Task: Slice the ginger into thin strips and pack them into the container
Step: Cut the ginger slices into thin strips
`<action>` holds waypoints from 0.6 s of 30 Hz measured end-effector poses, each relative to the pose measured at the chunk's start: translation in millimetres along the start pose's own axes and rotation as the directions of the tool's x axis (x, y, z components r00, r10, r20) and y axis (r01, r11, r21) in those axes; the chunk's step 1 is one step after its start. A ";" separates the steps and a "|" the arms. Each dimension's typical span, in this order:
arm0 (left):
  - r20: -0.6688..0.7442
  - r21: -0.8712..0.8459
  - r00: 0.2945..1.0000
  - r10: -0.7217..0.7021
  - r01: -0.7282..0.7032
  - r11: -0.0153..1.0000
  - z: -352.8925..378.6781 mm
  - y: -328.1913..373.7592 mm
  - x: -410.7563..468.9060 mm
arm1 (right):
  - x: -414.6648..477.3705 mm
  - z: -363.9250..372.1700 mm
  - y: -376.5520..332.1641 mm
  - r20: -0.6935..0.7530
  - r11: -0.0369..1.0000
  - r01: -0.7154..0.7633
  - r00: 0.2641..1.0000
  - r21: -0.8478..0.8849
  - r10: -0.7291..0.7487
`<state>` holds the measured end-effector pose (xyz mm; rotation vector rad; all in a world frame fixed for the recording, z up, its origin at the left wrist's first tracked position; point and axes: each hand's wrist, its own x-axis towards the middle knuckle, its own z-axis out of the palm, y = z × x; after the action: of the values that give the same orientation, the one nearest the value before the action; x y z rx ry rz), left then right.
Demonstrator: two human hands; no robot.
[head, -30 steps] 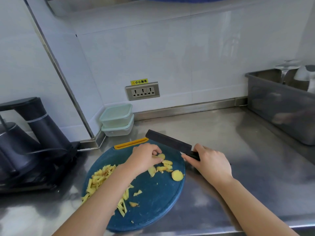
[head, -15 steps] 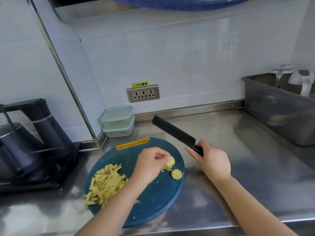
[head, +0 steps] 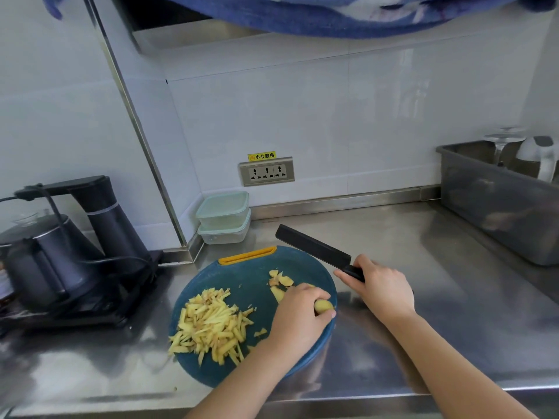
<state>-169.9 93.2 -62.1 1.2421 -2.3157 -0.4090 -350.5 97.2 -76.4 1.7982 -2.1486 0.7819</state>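
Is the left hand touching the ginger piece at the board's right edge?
Touching. The head view shows the left hand gripping the ginger piece, its thumb and fingertips curled round it with no gap.

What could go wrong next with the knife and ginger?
1. The left hand pinches the small yellow ginger piece at the right rim of the round blue cutting board; it may slip onto the steel counter.
2. The right hand holds the black knife raised close by; cutting so small a piece could nick the left hand.
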 end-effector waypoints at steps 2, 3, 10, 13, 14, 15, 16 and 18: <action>-0.019 0.095 0.999 0.040 -0.038 0.995 -1.1 0.9 -3.0 | -0.3 -1.4 0.0 0.007 1.000 -0.003 1.000 0.011 0.003; -0.020 0.140 0.998 0.062 -0.059 0.988 -2.1 0.6 -5.5 | -0.5 -1.7 0.0 0.009 1.000 -0.001 1.000 0.012 0.001; 0.005 0.033 0.998 0.064 -0.064 0.997 -35.3 -15.7 -16.4 | -0.8 -3.2 -2.6 0.047 1.000 0.003 0.999 0.005 -0.003; -0.059 0.014 0.994 -0.091 0.092 0.996 -56.6 -42.2 10.4 | -0.3 -4.1 -3.6 0.051 1.000 0.001 0.999 0.010 -0.002; -0.057 0.023 0.988 -0.146 0.147 0.989 -61.6 -52.9 20.2 | -0.1 -4.6 -3.7 0.047 1.000 0.002 0.999 0.017 -0.002; -0.026 0.035 0.983 -0.180 0.181 0.983 -64.6 -62.8 28.5 | 0.0 -5.3 -3.7 0.047 1.000 0.004 0.999 0.018 -0.005; 0.029 0.053 0.981 -0.190 0.189 0.981 -65.3 -71.1 35.1 | 0.3 -5.4 -3.9 0.050 1.000 0.008 0.999 0.015 -0.009; 0.156 0.108 0.976 -0.150 0.134 0.985 -64.2 -80.7 44.0 | 1.2 -4.5 -4.0 0.057 1.000 0.021 0.998 0.011 -0.022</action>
<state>-100.1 10.1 -34.2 1.4775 -2.4165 -0.4683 -347.7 98.1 -71.0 1.8679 -2.1604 0.7467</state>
